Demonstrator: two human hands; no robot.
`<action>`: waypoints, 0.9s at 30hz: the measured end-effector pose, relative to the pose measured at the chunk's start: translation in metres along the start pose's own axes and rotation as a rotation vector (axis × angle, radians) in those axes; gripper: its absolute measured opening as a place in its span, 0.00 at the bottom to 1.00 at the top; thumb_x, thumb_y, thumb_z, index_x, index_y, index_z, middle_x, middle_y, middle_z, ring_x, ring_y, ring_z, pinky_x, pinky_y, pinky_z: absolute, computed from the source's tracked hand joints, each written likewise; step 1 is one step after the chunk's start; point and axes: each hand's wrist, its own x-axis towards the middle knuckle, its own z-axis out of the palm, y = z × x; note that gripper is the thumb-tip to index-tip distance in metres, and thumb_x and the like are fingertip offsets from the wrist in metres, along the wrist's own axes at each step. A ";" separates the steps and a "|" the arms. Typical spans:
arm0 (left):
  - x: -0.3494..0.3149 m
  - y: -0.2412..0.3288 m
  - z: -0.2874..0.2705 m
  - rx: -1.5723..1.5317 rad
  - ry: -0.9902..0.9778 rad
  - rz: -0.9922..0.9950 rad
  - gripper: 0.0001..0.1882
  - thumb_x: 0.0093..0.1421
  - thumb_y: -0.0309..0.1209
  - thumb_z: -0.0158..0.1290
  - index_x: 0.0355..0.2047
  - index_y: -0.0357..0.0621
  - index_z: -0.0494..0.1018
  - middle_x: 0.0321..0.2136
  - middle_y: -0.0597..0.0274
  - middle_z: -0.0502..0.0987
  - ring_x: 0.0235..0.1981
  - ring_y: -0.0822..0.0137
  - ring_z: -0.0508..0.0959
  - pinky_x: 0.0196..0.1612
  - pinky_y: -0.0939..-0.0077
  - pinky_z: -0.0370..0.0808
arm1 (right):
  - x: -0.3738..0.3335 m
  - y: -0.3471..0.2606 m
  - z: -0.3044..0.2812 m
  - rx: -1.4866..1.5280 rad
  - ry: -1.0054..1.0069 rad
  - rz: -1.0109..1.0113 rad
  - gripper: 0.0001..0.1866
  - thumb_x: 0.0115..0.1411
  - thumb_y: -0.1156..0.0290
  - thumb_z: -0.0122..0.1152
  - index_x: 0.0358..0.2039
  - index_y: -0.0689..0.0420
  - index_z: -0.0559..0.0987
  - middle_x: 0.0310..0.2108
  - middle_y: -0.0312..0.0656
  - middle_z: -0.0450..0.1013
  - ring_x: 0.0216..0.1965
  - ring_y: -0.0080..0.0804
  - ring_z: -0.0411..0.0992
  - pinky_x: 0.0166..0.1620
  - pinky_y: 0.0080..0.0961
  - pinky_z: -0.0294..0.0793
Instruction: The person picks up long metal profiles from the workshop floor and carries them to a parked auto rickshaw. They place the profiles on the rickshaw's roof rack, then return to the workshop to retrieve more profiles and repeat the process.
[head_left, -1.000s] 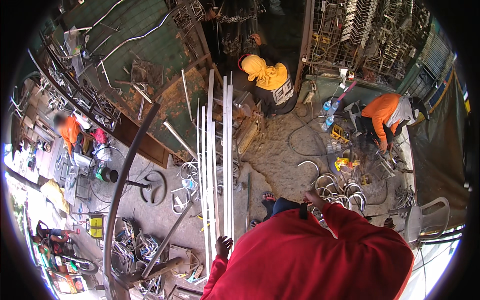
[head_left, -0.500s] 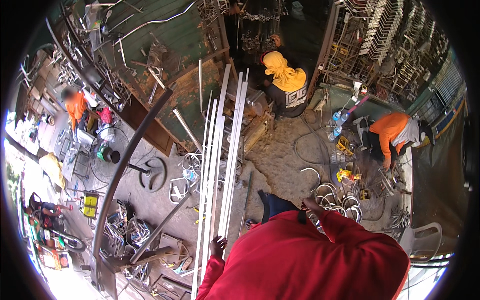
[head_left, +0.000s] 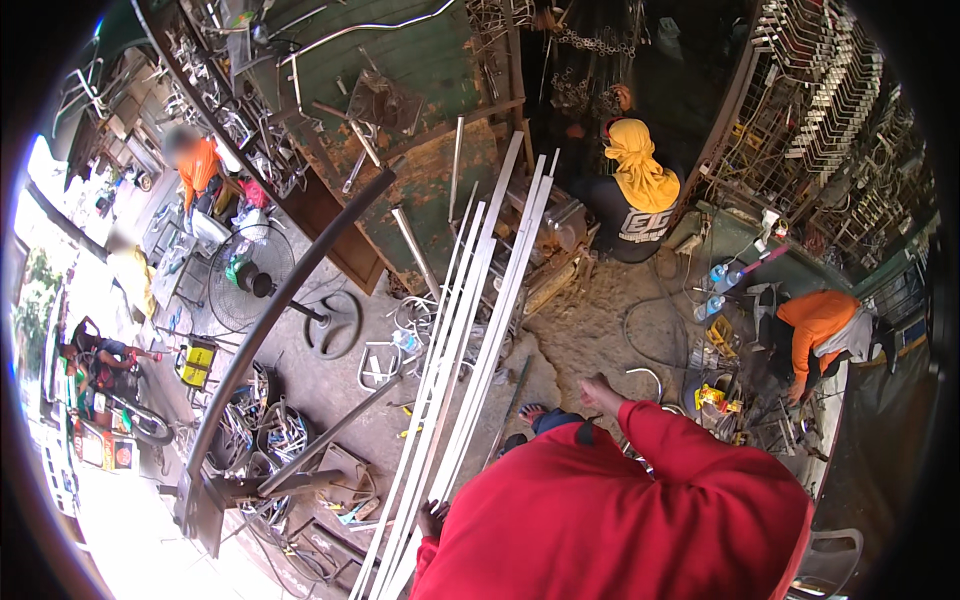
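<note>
My left hand (head_left: 432, 518) is low beside a bundle of long silvery metal tubes (head_left: 462, 385), next to the nearest tube. Its fingers are partly apart, and no object shows in them; whether they touch the tube I cannot tell. The tubes slant from the lower edge up toward a cluttered bench, at the left of my red sleeve. My right hand (head_left: 600, 396) is out in front of my body over the concrete floor, its fingers curled in and nothing visible in them. Bent metal hoops lie partly hidden under my right arm.
A standing fan (head_left: 250, 280) and a dark curved pole (head_left: 285, 290) rise at the left, near a round base (head_left: 332, 325). A person in a yellow head cloth (head_left: 640, 185) crouches ahead; another in orange (head_left: 815, 325) bends at the right. Water bottles (head_left: 712, 305) and cables lie on the floor.
My view has shifted, so the surroundings sit farther right. My right hand has moved forward, away from the bent hoops. My left hand stays beside the tubes, and a foot shows more ahead.
</note>
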 end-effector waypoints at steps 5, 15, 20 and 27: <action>0.019 0.005 0.000 0.147 -0.033 0.211 0.30 0.69 0.41 0.40 0.62 0.28 0.53 0.54 0.42 0.66 0.44 0.47 0.78 0.45 0.52 0.79 | 0.015 -0.083 0.010 -0.092 -0.037 -0.029 0.18 0.57 0.59 0.54 0.29 0.64 0.78 0.22 0.45 0.77 0.21 0.37 0.77 0.24 0.33 0.79; 0.002 0.005 0.044 0.250 0.034 0.471 0.29 0.69 0.38 0.43 0.59 0.24 0.53 0.50 0.39 0.66 0.43 0.44 0.78 0.44 0.54 0.81 | 0.050 -0.115 -0.002 -0.218 -0.084 -0.014 0.17 0.57 0.61 0.52 0.25 0.64 0.78 0.21 0.46 0.77 0.19 0.37 0.77 0.22 0.34 0.79; 0.001 -0.007 0.040 0.066 0.042 0.345 0.26 0.70 0.34 0.41 0.59 0.26 0.51 0.53 0.39 0.64 0.41 0.43 0.80 0.40 0.60 0.84 | 0.065 -0.112 -0.004 -0.197 -0.106 -0.046 0.19 0.57 0.60 0.52 0.22 0.64 0.77 0.18 0.45 0.75 0.17 0.36 0.76 0.19 0.33 0.77; -0.011 -0.018 0.061 -0.111 0.203 0.302 0.28 0.68 0.39 0.43 0.60 0.32 0.52 0.55 0.43 0.64 0.46 0.42 0.77 0.44 0.50 0.80 | 0.083 -0.121 -0.010 -0.215 -0.141 -0.024 0.19 0.57 0.60 0.52 0.21 0.65 0.77 0.17 0.46 0.75 0.16 0.36 0.75 0.18 0.30 0.74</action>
